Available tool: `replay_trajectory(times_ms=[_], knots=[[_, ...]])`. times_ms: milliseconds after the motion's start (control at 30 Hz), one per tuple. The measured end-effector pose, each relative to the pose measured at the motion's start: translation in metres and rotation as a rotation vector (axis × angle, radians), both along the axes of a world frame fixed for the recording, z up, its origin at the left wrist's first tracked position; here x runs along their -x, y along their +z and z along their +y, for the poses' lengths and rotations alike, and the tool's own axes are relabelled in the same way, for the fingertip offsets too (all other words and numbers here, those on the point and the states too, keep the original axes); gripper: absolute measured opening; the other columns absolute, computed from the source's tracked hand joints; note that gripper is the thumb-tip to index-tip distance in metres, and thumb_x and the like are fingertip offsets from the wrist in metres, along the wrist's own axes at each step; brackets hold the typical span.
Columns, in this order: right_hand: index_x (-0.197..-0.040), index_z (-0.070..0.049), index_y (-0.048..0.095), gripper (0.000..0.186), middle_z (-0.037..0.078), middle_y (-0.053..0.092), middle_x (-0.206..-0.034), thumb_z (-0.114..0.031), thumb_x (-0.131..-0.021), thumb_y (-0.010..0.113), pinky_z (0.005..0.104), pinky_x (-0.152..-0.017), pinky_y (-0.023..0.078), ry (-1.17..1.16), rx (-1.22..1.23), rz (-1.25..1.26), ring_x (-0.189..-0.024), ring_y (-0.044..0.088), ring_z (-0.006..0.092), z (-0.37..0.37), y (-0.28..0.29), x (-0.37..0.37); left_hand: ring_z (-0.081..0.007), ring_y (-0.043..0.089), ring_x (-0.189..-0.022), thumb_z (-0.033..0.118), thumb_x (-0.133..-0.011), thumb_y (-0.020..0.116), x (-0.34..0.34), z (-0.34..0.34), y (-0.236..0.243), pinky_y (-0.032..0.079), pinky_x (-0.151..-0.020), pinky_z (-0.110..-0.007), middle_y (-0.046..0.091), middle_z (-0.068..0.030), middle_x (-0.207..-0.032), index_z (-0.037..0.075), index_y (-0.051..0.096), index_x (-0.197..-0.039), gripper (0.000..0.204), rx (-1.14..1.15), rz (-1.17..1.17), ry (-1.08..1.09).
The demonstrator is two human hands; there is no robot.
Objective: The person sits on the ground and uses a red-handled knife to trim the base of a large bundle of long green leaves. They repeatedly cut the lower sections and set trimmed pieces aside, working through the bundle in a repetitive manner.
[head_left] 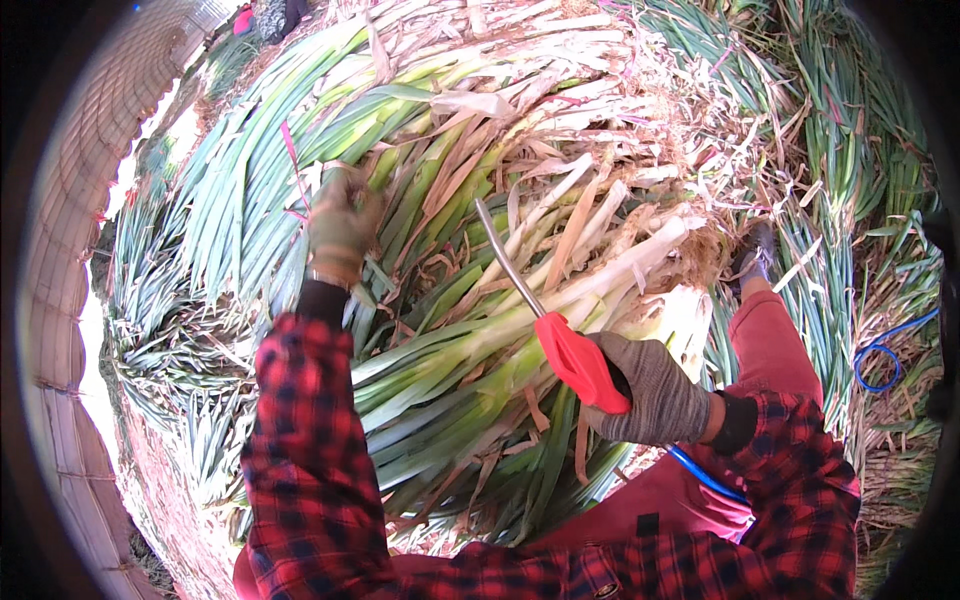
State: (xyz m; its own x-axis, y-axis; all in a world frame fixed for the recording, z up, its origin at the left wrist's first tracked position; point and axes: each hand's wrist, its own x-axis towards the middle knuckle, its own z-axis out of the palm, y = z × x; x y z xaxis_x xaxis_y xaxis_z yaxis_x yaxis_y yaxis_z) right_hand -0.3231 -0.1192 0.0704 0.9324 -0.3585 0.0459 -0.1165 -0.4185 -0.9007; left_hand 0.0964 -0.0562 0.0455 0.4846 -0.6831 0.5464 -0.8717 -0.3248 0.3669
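My right hand (648, 388), in a grey knit glove, is closed round the red handle of an air blow gun (580, 360). Its bent metal nozzle points up and left over a pile of long green onions (460, 350). My left hand (343, 225), in a greenish glove, rests among the green leaves at the left with its fingers curled. What those fingers hold, if anything, is hidden. A thin pink tie (290, 145) runs through the leaves beside it. White stems and brown roots (705, 245) lie toward the right, mixed with dry husks.
More green onions (835, 110) lie in heaps at the right and far side. A blue hose (878, 368) loops at the right, with another stretch under my right forearm. My foot (757, 250) stands at the pile's right edge. A pale curved wall (60, 280) rises on the left.
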Motion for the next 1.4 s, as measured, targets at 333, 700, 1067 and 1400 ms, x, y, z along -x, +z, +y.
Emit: replay_trajectory(times_ms=[333, 700, 1067, 1400], knots=[[-0.122, 0.0, 0.053, 0.061, 0.017, 0.064, -0.085, -0.028, -0.072, 0.073, 0.0355, -0.069, 0.053, -0.087, -0.025, 0.032, -0.074, 0.067, 0.0329, -0.028, -0.02, 0.014, -0.0317, 0.054, -0.116, 0.037, -0.074, 0.073, -0.034, -0.131, 0.019, 0.046, -0.095, -0.046, 0.052, -0.0103, -0.131, 0.017, 0.05, -0.131, 0.065, -0.424, -0.373, 0.238], [-0.102, -0.003, 0.056, 0.041, 0.016, 0.059, -0.072, -0.025, -0.071, 0.07, 0.0391, -0.061, 0.047, -0.174, 0.041, 0.015, -0.066, 0.061, 0.0345, -0.035, -0.031, 0.018, -0.0357, 0.064, -0.094, 0.021, -0.076, 0.067, 0.028, -0.053, 0.044, 0.051, -0.084, -0.043, 0.068, -0.0179, -0.099, 0.011, 0.066, -0.11, 0.036, -0.566, -0.232, -0.029], [-0.09, 0.0, 0.058, 0.043, 0.016, 0.06, -0.076, -0.032, -0.066, 0.075, 0.0372, -0.067, 0.049, -0.151, 0.032, 0.212, -0.071, 0.061, 0.0283, -0.025, -0.076, 0.024, -0.0246, 0.064, -0.067, 0.025, -0.078, 0.065, 0.137, 0.081, -0.055, 0.049, -0.066, -0.037, 0.065, -0.0209, -0.074, 0.001, 0.068, -0.099, 0.033, -0.489, 0.545, -0.243], [-0.08, -0.001, 0.065, 0.046, 0.015, 0.065, -0.071, -0.043, -0.067, 0.076, 0.0408, -0.068, 0.051, -0.154, -0.184, 0.403, -0.068, 0.065, 0.025, -0.044, -0.103, -0.001, -0.0134, 0.062, -0.076, 0.025, -0.072, 0.075, 0.137, 0.074, -0.048, 0.05, -0.074, -0.029, 0.07, -0.0078, -0.085, -0.003, 0.071, -0.099, 0.039, -0.48, 0.738, -0.154]])
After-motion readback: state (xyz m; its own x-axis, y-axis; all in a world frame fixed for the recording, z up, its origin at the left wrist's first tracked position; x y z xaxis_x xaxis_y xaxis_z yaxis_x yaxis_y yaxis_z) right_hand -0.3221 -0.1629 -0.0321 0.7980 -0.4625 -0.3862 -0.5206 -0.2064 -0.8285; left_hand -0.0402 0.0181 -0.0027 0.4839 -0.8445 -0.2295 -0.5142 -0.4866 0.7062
